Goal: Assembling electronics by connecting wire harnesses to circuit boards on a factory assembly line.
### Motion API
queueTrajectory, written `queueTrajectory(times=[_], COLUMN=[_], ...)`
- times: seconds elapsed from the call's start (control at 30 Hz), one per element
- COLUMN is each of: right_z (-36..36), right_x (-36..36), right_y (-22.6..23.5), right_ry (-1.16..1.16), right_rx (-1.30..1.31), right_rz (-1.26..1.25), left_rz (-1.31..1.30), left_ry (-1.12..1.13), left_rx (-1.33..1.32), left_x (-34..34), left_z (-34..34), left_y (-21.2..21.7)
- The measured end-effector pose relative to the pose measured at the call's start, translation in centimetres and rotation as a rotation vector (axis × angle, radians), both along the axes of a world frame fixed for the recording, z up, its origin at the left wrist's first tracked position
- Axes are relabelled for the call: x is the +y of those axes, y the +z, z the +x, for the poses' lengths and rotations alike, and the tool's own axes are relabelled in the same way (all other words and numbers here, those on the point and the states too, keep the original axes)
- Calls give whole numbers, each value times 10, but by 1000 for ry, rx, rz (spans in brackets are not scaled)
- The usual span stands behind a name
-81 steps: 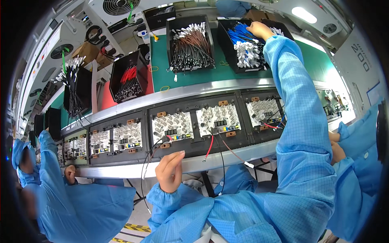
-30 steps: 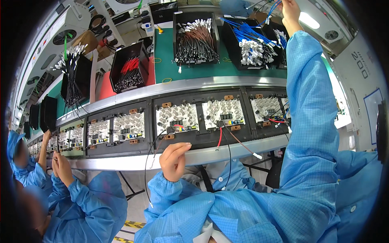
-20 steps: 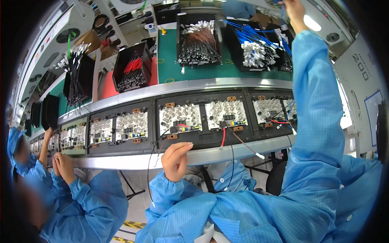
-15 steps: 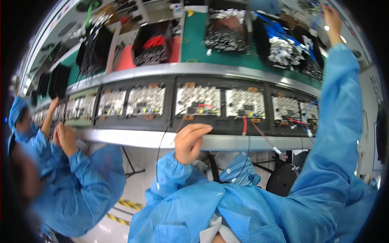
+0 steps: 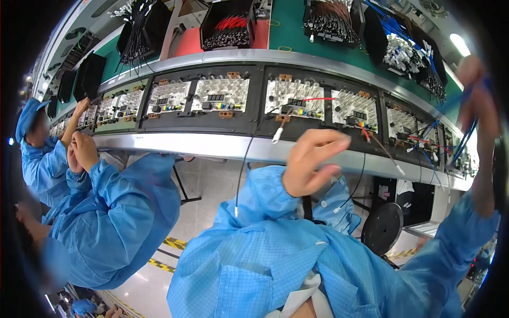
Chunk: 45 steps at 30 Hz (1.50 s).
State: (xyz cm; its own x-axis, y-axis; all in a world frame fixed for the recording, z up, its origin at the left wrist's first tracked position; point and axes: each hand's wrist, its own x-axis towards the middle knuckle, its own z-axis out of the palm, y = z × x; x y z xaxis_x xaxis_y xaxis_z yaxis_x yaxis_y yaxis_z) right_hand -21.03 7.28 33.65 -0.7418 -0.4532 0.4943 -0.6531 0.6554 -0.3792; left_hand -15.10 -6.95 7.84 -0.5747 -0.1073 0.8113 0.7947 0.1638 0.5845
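Note:
My left hand (image 5: pixel 315 161) hovers just over the conveyor's front rail, its fingers loosely stretched and the thumb apart, holding nothing. It is nearest to a circuit board (image 5: pixel 354 112) with a black display and red, brown and black wires. Raised at the far right, my right hand (image 5: pixel 477 98) is smeared by motion, with blue wires (image 5: pixel 462 99) caught in its closed fingers. Below it, another board (image 5: pixel 405 123) carries red, black and blue wires. One board (image 5: pixel 295 100) left of my left hand has a red wire and a hanging brown wire with a white end.
Black bins of black and red wires (image 5: pixel 228 31), brown and black wires (image 5: pixel 331 21) and blue wires (image 5: pixel 400 50) stand behind the line. A metal rail (image 5: pixel 212 143) borders it. Co-workers in blue (image 5: pixel 111 212) sit at left. A round black stool (image 5: pixel 382 228) is below.
The view has shifted, so the boards appear higher. My right hand has come down from the upper right with blue wires. My left hand has moved right along the rail, its thumb now spread.

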Motion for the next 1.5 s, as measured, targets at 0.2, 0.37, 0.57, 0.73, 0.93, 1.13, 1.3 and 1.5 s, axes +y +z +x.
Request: queueTrajectory(times=[0.2,0.37,0.57,0.73,0.93,1.13,1.3,1.5], right_z=[35,66,78,78,68,73,69,50], right_x=[3,8,6,17,32,76,132,158], right_y=[-79,-111,-159,-191,-203,-193,-210,-238], right_ry=[534,608,630,348,267,272,239,-136], right_rx=[-274,-74,43,32,140,231,411,294], right_rz=[-54,-79,-437,-310,-398,-246,-257,-710], left_rz=[-68,-20,-32,-121,-44,24,57,-285], left_ry=[-181,-236,-339,-275,-218,0,32,482], left_rx=[-89,-87,-144,-47,-270,-144,72,-106], left_x=[10,2,-12,-10,-4,-18,-10,-24], left_z=[15,28,33,29,32,30,24,5], left_y=[25,26,16,17,12,8,10,-4])
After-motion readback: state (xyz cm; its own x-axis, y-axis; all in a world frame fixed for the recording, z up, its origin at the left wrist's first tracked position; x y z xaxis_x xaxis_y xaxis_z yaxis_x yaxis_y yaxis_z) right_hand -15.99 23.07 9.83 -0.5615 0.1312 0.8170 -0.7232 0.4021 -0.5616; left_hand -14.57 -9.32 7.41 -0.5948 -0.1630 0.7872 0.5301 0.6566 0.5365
